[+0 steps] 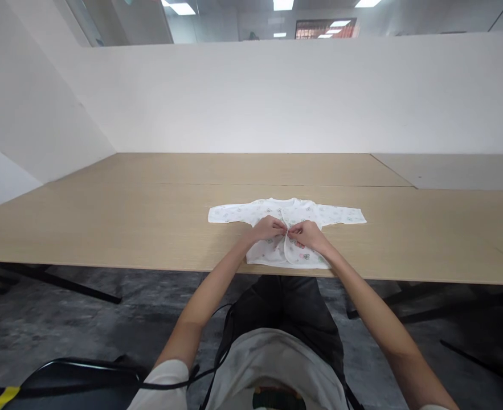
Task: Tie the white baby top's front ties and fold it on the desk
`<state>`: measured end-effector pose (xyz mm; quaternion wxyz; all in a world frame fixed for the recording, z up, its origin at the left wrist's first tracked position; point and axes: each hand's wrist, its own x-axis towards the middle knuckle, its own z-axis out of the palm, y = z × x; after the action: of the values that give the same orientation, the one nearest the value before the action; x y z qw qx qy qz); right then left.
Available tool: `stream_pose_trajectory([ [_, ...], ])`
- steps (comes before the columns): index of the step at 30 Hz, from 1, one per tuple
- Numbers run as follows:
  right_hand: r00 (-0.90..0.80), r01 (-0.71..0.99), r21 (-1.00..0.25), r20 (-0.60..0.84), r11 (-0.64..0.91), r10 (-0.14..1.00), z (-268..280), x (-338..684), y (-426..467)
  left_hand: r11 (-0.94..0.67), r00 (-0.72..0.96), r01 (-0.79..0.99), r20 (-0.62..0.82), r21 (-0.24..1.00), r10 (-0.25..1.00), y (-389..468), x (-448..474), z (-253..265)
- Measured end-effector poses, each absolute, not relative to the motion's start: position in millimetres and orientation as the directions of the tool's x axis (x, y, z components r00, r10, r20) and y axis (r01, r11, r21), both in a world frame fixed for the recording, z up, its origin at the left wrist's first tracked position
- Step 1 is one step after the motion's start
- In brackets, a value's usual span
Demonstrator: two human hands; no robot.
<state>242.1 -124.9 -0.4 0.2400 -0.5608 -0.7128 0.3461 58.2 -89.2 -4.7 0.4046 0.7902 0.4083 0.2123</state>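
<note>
A small white baby shirt [306, 212] with a faint print lies spread on the table, its sleeves stretched out to both sides and its hem near the front edge. My left hand [270, 228] pinches the shirt's front opening from the left. From the right, my right hand [306, 234] pinches the same opening, and the fingertips of both hands nearly meet at the middle. The fabric is slightly raised between them. Whatever small fastening may be under the fingertips is hidden.
The wooden table [127, 216] runs wide to both sides, with a white wall [251, 97] behind it. A dark chair [80, 381] stands at the lower left, and a black cable [170, 386] crosses by my left side.
</note>
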Motion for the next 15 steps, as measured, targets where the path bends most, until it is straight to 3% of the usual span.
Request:
stream_pose_trajectory([
  [6, -0.226, 0.692, -0.702, 0.009, 0.168, 0.974, -1, 237, -125, -0.351, 0.487, 0.554, 0.048, 0.755, 0.872, -99, 65, -3],
  [10, -0.187, 0.607, -0.791, -0.049, 0.076, 0.981, -7, 238, -121, -0.351, 0.468, 0.579, 0.053, 0.736, 0.882, -100, 69, -7],
  [15, -0.259, 0.37, -0.929, -0.131, -0.027, 0.957, -21, 245, -110, -0.36, 0.462, 0.599, 0.059, 0.716, 0.885, -98, 68, -14],
])
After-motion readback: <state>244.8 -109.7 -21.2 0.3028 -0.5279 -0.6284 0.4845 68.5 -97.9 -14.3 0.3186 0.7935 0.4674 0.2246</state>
